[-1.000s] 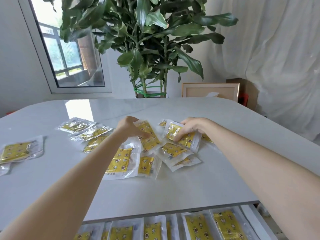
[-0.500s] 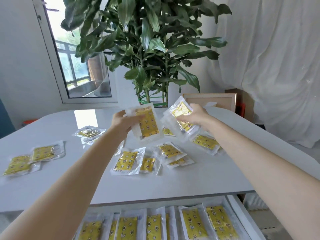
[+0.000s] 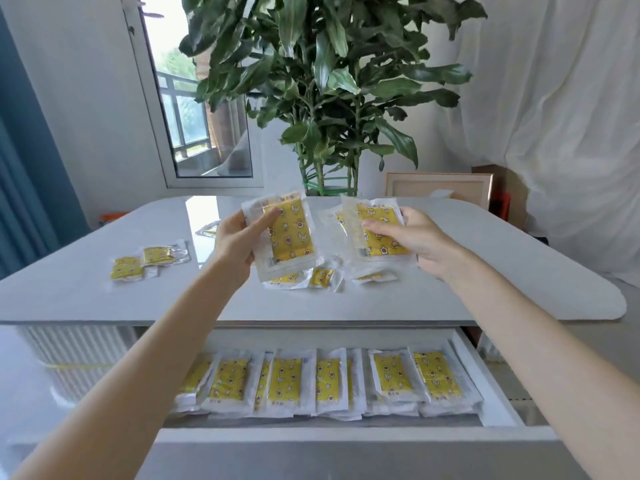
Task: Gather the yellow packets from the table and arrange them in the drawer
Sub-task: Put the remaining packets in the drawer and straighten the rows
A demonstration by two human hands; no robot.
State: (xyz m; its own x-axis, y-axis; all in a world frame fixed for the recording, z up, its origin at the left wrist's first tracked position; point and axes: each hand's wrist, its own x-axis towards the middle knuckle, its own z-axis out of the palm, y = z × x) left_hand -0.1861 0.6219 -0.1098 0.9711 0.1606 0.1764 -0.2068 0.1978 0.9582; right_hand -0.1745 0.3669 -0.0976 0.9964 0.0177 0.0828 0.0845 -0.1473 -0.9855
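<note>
- Your left hand (image 3: 232, 241) grips 1 yellow packet (image 3: 289, 237) above the table (image 3: 485, 271).
- Your right hand (image 3: 417, 239) pinches another packet (image 3: 379, 235).
- Packets fill the open drawer (image 3: 498, 403).

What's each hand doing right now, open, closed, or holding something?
Left hand: grips the left packet, lifted up.
Right hand: grips the right packet, maybe more than one.

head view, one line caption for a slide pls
The left hand and right hand each hold clear-wrapped yellow packets above the white table; the open white drawer below holds a row of packets.
</note>
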